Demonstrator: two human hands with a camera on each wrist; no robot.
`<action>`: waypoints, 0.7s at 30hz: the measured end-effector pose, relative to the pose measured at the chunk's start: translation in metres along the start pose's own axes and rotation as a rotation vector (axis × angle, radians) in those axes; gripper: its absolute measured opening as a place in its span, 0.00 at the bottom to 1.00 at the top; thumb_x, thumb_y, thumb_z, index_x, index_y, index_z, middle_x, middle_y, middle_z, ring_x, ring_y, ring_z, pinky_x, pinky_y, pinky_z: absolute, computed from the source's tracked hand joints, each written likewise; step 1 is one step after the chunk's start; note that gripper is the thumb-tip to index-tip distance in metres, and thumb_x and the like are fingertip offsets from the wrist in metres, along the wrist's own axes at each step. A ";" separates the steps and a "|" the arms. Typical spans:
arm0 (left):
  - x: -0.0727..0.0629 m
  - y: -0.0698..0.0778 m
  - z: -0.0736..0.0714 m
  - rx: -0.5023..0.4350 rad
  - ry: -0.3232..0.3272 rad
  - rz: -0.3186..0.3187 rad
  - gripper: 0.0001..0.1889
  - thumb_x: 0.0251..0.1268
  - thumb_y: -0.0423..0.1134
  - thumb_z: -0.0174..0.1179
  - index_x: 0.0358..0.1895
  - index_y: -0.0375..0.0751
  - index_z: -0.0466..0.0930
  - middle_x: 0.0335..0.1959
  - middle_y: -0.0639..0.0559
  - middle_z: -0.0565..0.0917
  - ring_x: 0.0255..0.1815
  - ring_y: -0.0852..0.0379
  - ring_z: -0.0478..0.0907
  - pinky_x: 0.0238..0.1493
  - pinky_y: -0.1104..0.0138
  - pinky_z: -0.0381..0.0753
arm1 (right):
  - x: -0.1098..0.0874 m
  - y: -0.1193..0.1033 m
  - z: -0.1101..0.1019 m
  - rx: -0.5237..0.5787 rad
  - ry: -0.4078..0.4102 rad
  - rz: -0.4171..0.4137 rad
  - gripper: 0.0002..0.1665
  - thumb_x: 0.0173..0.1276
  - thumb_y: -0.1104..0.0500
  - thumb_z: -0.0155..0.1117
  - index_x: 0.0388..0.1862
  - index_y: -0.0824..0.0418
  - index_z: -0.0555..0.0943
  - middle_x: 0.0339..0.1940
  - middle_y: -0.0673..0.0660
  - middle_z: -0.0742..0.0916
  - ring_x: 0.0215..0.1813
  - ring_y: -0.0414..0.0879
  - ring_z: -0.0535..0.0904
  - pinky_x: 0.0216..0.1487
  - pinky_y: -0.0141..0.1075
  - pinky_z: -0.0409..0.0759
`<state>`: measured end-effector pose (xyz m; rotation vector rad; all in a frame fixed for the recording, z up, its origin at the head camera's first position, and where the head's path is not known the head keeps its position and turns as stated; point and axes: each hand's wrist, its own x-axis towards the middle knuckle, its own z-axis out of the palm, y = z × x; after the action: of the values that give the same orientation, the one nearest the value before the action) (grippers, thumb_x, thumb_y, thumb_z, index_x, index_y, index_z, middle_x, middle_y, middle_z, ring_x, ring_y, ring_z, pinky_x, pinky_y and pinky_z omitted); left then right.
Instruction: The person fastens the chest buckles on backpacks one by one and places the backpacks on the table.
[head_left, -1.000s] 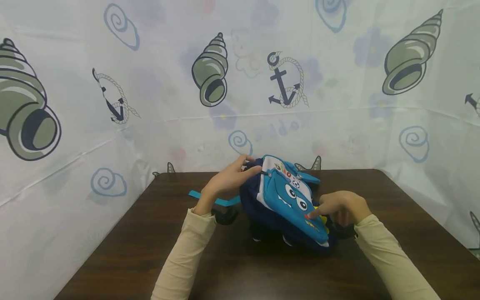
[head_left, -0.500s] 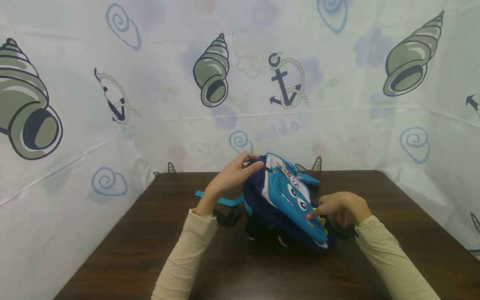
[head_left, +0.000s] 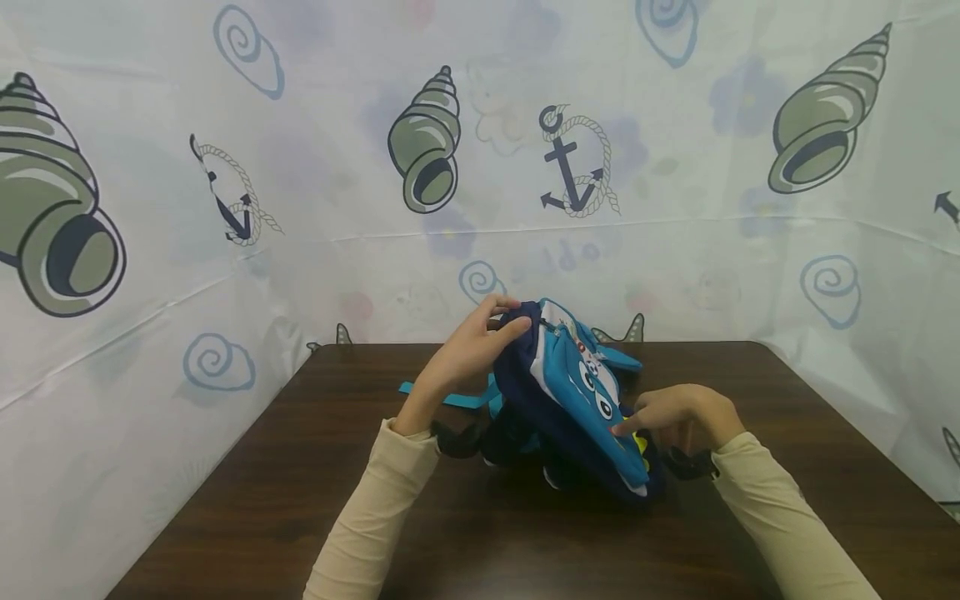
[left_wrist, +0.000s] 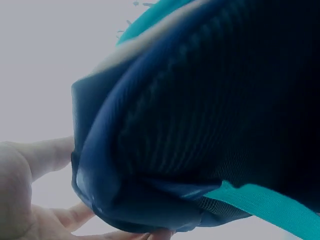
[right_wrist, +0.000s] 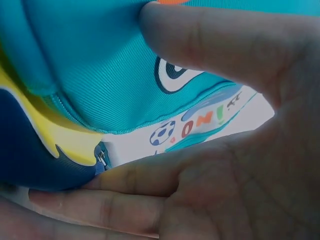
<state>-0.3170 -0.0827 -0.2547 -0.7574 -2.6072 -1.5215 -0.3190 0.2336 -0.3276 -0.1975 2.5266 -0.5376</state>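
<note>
A small navy and teal backpack [head_left: 577,387] with a cartoon face on its front is tilted over the table, its left end raised. My left hand [head_left: 468,346] grips the raised navy end, thumb on the near side and fingers round behind. In the left wrist view, that navy end [left_wrist: 100,175] lies between thumb and fingers. My right hand [head_left: 678,412] holds the lower right side. The right wrist view has its thumb [right_wrist: 210,42] pressing the teal front pocket [right_wrist: 110,70], with the fingers under the yellow-trimmed edge. The backpack's far side is hidden.
The dark wooden table [head_left: 300,517] carries the backpack. A teal strap [head_left: 465,401] trails to the left, and dark straps hang beneath. Behind stands a white curtain [head_left: 337,167] printed with shells and anchors.
My left hand has lifted the backpack's left end and moved it slightly right, so the front face turns more to the right. My right hand has stayed nearly in place.
</note>
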 end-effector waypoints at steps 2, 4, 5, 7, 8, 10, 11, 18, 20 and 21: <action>0.000 0.001 0.001 -0.029 0.005 0.009 0.29 0.74 0.57 0.54 0.71 0.50 0.62 0.77 0.48 0.62 0.78 0.43 0.59 0.69 0.44 0.71 | 0.000 0.000 0.000 0.006 -0.001 -0.002 0.53 0.64 0.33 0.64 0.71 0.71 0.64 0.44 0.64 0.85 0.42 0.57 0.85 0.42 0.55 0.87; -0.001 0.002 0.002 -0.072 0.008 0.009 0.29 0.74 0.56 0.55 0.71 0.50 0.61 0.78 0.47 0.60 0.79 0.44 0.58 0.68 0.45 0.73 | 0.000 0.000 0.000 0.005 0.001 -0.005 0.52 0.64 0.33 0.63 0.71 0.71 0.64 0.43 0.63 0.85 0.42 0.56 0.85 0.42 0.55 0.87; -0.001 0.002 0.002 -0.090 0.005 0.013 0.29 0.74 0.55 0.55 0.72 0.50 0.61 0.78 0.47 0.59 0.79 0.44 0.57 0.67 0.45 0.73 | -0.001 0.000 0.000 0.008 0.001 -0.006 0.52 0.64 0.33 0.63 0.71 0.70 0.64 0.42 0.63 0.85 0.42 0.56 0.84 0.43 0.55 0.86; -0.001 0.003 0.003 -0.120 -0.002 0.016 0.28 0.74 0.54 0.55 0.72 0.50 0.61 0.79 0.48 0.58 0.79 0.44 0.57 0.64 0.45 0.76 | -0.001 0.000 0.000 0.011 -0.004 -0.016 0.51 0.65 0.34 0.63 0.71 0.70 0.64 0.42 0.63 0.85 0.42 0.55 0.84 0.43 0.55 0.86; -0.002 0.003 0.004 -0.131 -0.007 0.017 0.27 0.75 0.53 0.55 0.71 0.51 0.62 0.79 0.48 0.58 0.79 0.45 0.57 0.63 0.45 0.77 | -0.001 0.000 -0.001 0.014 -0.008 -0.023 0.50 0.66 0.34 0.62 0.71 0.70 0.64 0.42 0.63 0.85 0.41 0.55 0.84 0.43 0.55 0.86; -0.002 0.004 0.005 -0.144 -0.017 0.032 0.26 0.75 0.52 0.54 0.71 0.50 0.63 0.78 0.49 0.60 0.79 0.46 0.58 0.64 0.45 0.77 | -0.001 0.000 -0.002 0.013 -0.023 -0.043 0.46 0.68 0.37 0.60 0.70 0.70 0.66 0.46 0.63 0.85 0.43 0.55 0.85 0.44 0.55 0.86; -0.002 0.004 0.005 -0.147 -0.021 0.038 0.25 0.75 0.52 0.54 0.70 0.50 0.64 0.78 0.49 0.61 0.79 0.47 0.59 0.64 0.46 0.76 | -0.001 0.000 -0.003 0.012 -0.032 -0.053 0.44 0.69 0.38 0.60 0.69 0.70 0.67 0.47 0.63 0.85 0.43 0.55 0.85 0.45 0.56 0.86; -0.003 0.009 0.011 -0.163 -0.072 0.055 0.26 0.75 0.53 0.54 0.70 0.52 0.63 0.78 0.52 0.61 0.80 0.51 0.58 0.71 0.46 0.69 | 0.000 0.002 -0.003 0.017 -0.029 -0.076 0.40 0.70 0.43 0.57 0.68 0.71 0.66 0.51 0.63 0.83 0.42 0.54 0.86 0.47 0.56 0.85; -0.003 0.009 0.012 -0.148 -0.075 0.058 0.27 0.75 0.54 0.54 0.72 0.52 0.61 0.79 0.52 0.59 0.81 0.51 0.56 0.73 0.47 0.66 | 0.000 0.001 -0.003 0.021 -0.028 -0.077 0.40 0.71 0.43 0.57 0.68 0.72 0.66 0.51 0.63 0.83 0.42 0.54 0.86 0.48 0.57 0.85; -0.003 0.009 0.013 -0.142 -0.073 0.058 0.28 0.75 0.54 0.53 0.73 0.52 0.59 0.80 0.52 0.57 0.81 0.51 0.54 0.74 0.47 0.65 | 0.000 0.001 -0.003 0.021 -0.027 -0.074 0.41 0.71 0.43 0.58 0.69 0.72 0.65 0.51 0.63 0.83 0.43 0.54 0.86 0.48 0.57 0.84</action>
<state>-0.3082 -0.0696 -0.2548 -0.9084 -2.5229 -1.7078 -0.3205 0.2354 -0.3257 -0.2899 2.4940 -0.5869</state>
